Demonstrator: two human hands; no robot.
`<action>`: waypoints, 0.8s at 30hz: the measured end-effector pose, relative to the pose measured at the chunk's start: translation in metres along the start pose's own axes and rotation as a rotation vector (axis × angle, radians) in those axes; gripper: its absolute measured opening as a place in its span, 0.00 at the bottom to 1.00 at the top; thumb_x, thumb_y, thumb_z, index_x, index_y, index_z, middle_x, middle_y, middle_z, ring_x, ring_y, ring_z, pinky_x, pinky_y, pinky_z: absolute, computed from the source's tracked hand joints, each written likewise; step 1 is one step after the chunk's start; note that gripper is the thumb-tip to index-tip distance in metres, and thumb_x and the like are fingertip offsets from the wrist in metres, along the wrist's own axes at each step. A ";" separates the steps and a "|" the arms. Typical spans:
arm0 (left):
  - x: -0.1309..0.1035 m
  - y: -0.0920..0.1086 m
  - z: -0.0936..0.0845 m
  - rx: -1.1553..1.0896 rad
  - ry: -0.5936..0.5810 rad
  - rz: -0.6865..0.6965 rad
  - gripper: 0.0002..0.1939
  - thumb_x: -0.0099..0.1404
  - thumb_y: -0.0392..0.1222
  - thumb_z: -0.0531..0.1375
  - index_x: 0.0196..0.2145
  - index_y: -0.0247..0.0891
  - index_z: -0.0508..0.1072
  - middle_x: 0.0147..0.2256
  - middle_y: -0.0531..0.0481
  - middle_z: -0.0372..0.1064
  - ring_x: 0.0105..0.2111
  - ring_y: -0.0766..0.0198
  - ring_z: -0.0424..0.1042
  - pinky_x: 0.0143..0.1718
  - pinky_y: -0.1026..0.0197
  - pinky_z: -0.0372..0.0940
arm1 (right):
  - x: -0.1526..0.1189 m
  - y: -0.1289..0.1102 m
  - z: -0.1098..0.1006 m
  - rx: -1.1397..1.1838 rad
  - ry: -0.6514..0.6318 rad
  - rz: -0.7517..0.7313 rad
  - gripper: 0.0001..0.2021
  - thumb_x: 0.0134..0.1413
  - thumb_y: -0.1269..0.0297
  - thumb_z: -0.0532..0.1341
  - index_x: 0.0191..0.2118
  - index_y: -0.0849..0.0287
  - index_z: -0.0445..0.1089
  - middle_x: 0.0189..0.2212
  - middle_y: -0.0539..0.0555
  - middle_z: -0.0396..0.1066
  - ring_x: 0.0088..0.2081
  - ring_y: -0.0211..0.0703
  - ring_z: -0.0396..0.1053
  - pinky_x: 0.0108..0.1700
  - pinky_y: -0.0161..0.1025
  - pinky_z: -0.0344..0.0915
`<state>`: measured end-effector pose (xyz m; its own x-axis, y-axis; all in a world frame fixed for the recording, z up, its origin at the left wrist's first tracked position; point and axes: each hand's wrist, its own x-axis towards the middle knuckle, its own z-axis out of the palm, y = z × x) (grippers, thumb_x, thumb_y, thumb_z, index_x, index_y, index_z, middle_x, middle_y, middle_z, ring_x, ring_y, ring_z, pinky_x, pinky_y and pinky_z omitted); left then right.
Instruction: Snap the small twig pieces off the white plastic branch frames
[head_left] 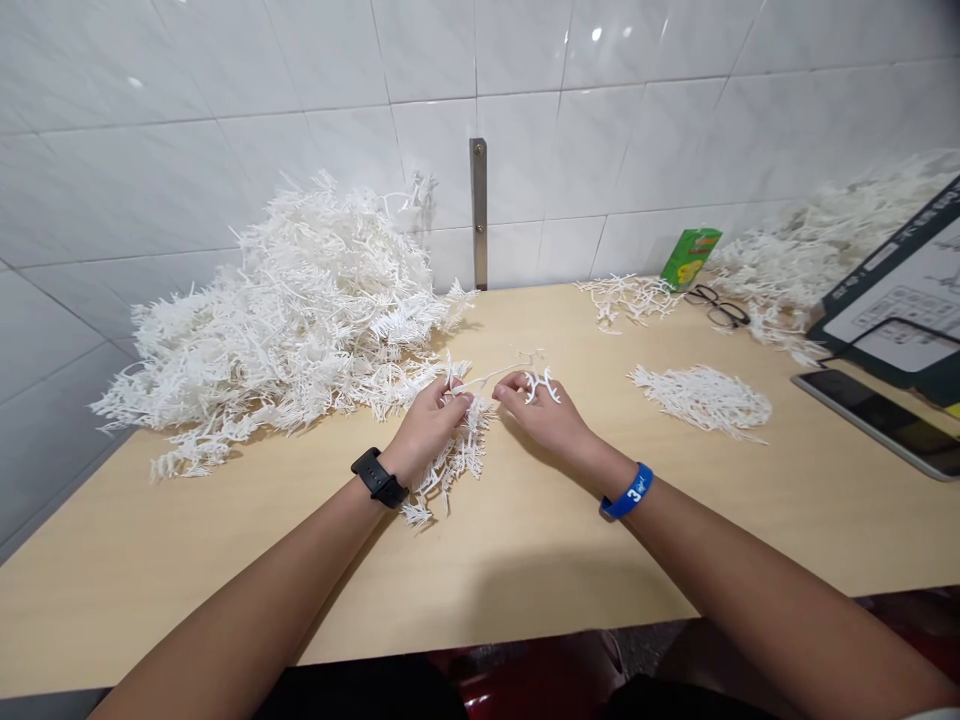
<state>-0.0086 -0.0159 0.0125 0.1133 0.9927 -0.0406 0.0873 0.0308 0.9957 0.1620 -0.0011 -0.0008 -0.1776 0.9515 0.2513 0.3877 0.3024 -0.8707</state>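
Note:
My left hand (pixel 429 428), with a black watch on the wrist, pinches a thin white branched plastic piece (pixel 491 376) between thumb and fingers. The piece's stem reaches across toward my right hand (pixel 551 418), which has a blue wristband. The fingers of that hand are curled together around small white branched plastic pieces (pixel 541 386), whose forked tips stick out above the knuckles. Just under my left hand lies a small bunch of similar white pieces (pixel 466 455), partly hidden by it.
A large heap of white branched pieces (pixel 300 300) fills the left side against the tiled wall. On the right lie a neater pile (pixel 705 400), loose pieces (pixel 628 298), a green box (pixel 690 258), glasses (pixel 726 314), a phone (pixel 889 420) and a dark printed panel (pixel 900 300).

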 end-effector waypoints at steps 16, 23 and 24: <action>-0.005 0.004 -0.002 -0.409 -0.373 -0.205 0.15 0.52 0.44 0.69 0.32 0.35 0.68 0.26 0.53 0.66 0.24 0.68 0.67 0.26 0.66 0.59 | -0.007 0.002 0.007 0.629 -0.427 0.041 0.21 0.54 0.54 0.62 0.19 0.58 0.57 0.17 0.45 0.49 0.21 0.33 0.45 0.25 0.36 0.44; -0.008 0.006 -0.003 -0.516 -0.371 -0.231 0.14 0.53 0.41 0.69 0.31 0.35 0.67 0.20 0.56 0.60 0.19 0.72 0.61 0.21 0.68 0.56 | -0.009 0.005 0.007 0.854 -0.493 0.044 0.20 0.53 0.55 0.64 0.20 0.58 0.56 0.19 0.45 0.48 0.23 0.34 0.45 0.27 0.36 0.45; -0.009 0.006 -0.003 -0.516 -0.365 -0.235 0.14 0.53 0.41 0.69 0.31 0.35 0.67 0.20 0.56 0.60 0.18 0.72 0.61 0.20 0.68 0.55 | -0.009 0.005 0.007 0.883 -0.497 0.060 0.20 0.52 0.55 0.64 0.20 0.58 0.56 0.20 0.45 0.48 0.23 0.34 0.45 0.27 0.36 0.45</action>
<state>-0.0124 -0.0241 0.0187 0.4843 0.8525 -0.1968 -0.3227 0.3831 0.8655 0.1592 -0.0085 -0.0109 -0.6140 0.7712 0.1679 -0.3630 -0.0870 -0.9277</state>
